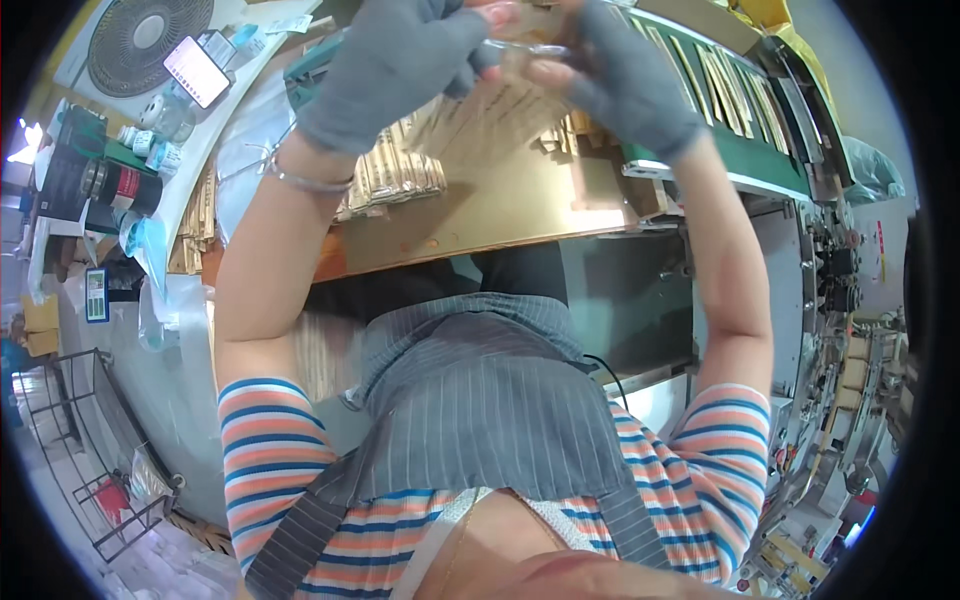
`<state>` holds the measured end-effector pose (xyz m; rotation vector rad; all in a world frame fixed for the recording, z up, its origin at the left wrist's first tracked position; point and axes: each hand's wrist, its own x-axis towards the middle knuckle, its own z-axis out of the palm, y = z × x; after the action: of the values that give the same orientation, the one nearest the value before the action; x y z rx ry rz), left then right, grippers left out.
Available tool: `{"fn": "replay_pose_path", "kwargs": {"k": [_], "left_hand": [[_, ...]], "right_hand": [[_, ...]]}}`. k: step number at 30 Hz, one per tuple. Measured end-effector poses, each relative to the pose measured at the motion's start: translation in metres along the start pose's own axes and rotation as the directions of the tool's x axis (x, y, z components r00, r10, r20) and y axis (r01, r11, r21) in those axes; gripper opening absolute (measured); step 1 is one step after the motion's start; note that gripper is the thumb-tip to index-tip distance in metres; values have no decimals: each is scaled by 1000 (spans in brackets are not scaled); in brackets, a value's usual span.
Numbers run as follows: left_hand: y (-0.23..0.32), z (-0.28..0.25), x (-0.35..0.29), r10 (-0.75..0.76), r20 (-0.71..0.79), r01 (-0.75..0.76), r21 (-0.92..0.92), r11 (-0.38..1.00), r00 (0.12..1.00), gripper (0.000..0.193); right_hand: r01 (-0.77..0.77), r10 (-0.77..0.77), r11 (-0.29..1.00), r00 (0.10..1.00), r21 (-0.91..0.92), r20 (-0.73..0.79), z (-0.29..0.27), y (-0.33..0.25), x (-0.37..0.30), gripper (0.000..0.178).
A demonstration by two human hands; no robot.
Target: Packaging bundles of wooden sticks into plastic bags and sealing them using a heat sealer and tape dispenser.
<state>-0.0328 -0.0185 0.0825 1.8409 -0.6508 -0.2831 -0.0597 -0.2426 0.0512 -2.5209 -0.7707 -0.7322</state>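
Observation:
Both hands wear grey fingerless gloves and are raised at the top of the view over a work table (520,205). Between them hangs a clear plastic bag (490,115) with brown, printed, narrow packets showing through, smeared by motion. My left hand (405,65) is closed at the bag's upper left edge, fingertips showing. My right hand (635,80) pinches its upper right edge, and a shiny fold of film stretches between the two. Below the left hand lies a row of narrow brown packets (395,175); part of it is hidden behind the glove and bag.
On the right runs a green conveyor (740,165) with upright brown packets (735,85) in rows. At the left, a shelf holds a phone (197,72), a fan (150,35) and bottles. Machinery (835,270) stands far right; a wire rack (85,440) stands lower left.

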Motion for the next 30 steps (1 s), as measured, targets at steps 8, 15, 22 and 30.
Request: {"fn": "replay_pose_path", "kwargs": {"k": [8,15,22,30], "left_hand": [[-122,-22,-27,-171,35,173,-291,941,985,55],[-250,-42,-3,-556,-102,418,-550,723,825,40],[-305,-97,39,-602,-364,436,-443,783,711,40],[-283,-98,38,-634,-276,421,-552,720,722,44]], "right_hand": [[-352,318,716,933,603,167,122,20,50,28],[-401,395,915,874,40,-282,245,81,146,27],[-353,354,929,935,-111,-10,266,95,182,27],[-453,478,871,871,-193,112,300,117,154,20]]}}
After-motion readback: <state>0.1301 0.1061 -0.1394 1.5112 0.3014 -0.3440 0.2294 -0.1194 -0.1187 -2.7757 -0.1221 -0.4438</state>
